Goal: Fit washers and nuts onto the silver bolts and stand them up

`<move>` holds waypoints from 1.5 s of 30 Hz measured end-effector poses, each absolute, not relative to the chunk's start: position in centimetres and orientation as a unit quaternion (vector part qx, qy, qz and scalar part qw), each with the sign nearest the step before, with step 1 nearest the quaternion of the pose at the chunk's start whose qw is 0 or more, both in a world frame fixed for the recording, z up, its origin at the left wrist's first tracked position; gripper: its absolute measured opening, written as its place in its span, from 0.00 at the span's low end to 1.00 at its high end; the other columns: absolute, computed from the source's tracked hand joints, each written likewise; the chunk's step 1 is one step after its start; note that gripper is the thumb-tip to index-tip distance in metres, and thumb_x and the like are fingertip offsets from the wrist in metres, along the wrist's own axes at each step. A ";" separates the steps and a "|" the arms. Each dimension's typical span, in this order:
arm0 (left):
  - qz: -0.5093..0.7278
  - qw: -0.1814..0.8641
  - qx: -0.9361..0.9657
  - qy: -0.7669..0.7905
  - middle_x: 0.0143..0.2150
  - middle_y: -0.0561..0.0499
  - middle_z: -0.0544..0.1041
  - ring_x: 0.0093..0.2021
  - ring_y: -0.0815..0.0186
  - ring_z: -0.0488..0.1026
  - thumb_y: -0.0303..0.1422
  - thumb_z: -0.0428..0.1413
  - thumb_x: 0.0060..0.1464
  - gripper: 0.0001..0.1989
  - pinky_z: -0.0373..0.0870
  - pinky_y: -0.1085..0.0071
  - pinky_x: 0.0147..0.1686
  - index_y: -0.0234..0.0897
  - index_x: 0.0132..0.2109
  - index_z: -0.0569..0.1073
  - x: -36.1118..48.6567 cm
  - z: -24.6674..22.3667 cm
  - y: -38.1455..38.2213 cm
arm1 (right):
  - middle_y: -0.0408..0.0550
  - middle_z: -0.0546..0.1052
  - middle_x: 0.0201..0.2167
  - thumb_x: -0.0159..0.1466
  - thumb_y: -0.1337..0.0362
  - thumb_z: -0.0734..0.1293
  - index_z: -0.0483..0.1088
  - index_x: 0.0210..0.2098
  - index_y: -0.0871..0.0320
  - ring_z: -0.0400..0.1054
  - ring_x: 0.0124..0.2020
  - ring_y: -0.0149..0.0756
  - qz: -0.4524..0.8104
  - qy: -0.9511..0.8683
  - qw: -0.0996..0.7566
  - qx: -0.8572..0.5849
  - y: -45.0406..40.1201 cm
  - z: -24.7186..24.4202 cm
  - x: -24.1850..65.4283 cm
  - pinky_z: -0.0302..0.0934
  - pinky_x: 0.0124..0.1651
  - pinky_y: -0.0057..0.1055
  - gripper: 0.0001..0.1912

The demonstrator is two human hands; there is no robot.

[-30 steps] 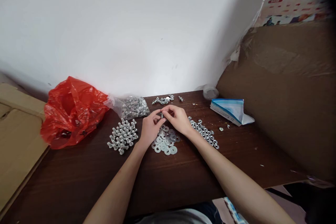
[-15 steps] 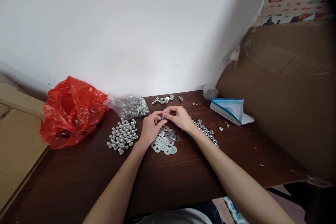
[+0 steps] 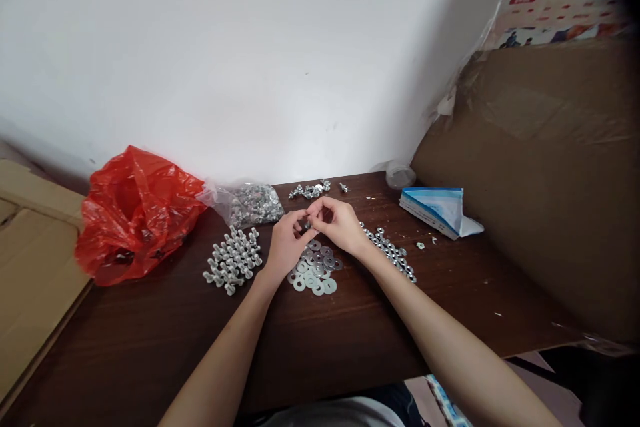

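Pinching one small metal fastener [image 3: 306,221] together, left hand [image 3: 286,244] and right hand [image 3: 339,225] grip closed above washers [image 3: 315,269]

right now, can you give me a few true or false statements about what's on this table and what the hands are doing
1. Both hands meet above the pile of flat washers. True: the left hand and right hand pinch a small metal part together.
2. The red plastic bag lies on the person's right. False: it lies at the far left of the table.
3. The bolts lie left of the washers. True.
4. The nuts are inside the clear bag. False: they lie loose on the table, right of the washers.
5. The blue and white packet is under the left hand. False: it lies to the right, untouched.
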State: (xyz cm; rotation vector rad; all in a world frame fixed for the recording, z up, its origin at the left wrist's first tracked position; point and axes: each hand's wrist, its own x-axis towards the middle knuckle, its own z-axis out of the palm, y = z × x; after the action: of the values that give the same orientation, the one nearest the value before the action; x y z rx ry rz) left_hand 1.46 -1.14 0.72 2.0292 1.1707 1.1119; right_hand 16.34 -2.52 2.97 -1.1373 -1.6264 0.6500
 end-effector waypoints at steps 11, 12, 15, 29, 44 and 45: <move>0.447 0.287 0.736 0.419 0.37 0.46 0.78 0.38 0.64 0.73 0.33 0.53 0.56 0.09 0.70 0.70 0.38 0.34 0.35 0.76 1.5 0.6 -1.1 | 0.48 0.78 0.34 0.60 0.64 0.63 0.73 0.33 0.58 0.70 0.34 0.36 0.217 -0.714 0.407 -0.527 -2.6 4.2 19.8 0.60 0.37 0.32 0.08; 0.447 0.294 0.731 0.424 0.38 0.46 0.78 0.39 0.64 0.74 0.34 0.53 0.56 0.09 0.70 0.69 0.39 0.34 0.36 0.77 1.5 0.5 -1.0 | 0.48 0.79 0.35 0.60 0.63 0.63 0.74 0.33 0.58 0.71 0.35 0.37 0.194 -0.712 0.388 -0.551 -2.6 4.2 20.7 0.61 0.39 0.34 0.08; 0.451 0.329 0.706 0.435 0.40 0.45 0.79 0.39 0.63 0.75 0.34 0.52 0.57 0.11 0.72 0.69 0.37 0.34 0.39 0.76 1.5 0.4 -1.0 | 0.47 0.79 0.33 0.58 0.64 0.65 0.76 0.32 0.57 0.71 0.33 0.38 0.180 -0.723 0.299 -0.596 -2.6 4.2 23.0 0.61 0.39 0.35 0.07; 0.463 0.331 0.664 0.485 0.27 0.55 0.66 0.23 0.73 0.63 0.32 0.43 0.60 0.11 0.61 0.75 0.26 0.36 0.38 0.69 1.3 1.0 -1.1 | 0.45 0.79 0.34 0.52 0.60 0.72 0.78 0.38 0.54 0.71 0.36 0.38 0.371 -0.731 0.176 -0.544 -3.6 4.9 24.4 0.62 0.40 0.32 0.13; 0.462 0.274 0.705 0.463 0.37 0.49 0.74 0.31 0.69 0.69 0.31 0.47 0.60 0.11 0.67 0.73 0.33 0.37 0.41 0.73 1.4 0.5 -0.9 | 0.43 0.78 0.28 0.53 0.65 0.69 0.78 0.34 0.55 0.69 0.30 0.35 0.358 -0.768 0.158 -0.506 -3.1 4.1 23.2 0.60 0.35 0.32 0.09; 0.461 0.268 0.710 0.459 0.38 0.49 0.74 0.31 0.69 0.69 0.31 0.48 0.60 0.11 0.67 0.72 0.34 0.37 0.42 0.74 1.4 0.5 -1.0 | 0.43 0.78 0.28 0.54 0.65 0.68 0.78 0.33 0.55 0.69 0.29 0.35 0.359 -0.767 0.163 -0.506 -3.2 4.1 23.0 0.60 0.34 0.32 0.08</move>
State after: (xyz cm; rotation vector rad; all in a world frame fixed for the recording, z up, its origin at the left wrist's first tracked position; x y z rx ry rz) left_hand 1.39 -0.97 0.54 1.9159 1.2383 1.2433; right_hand 23.04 -3.17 4.13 -1.4437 -2.1875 1.0254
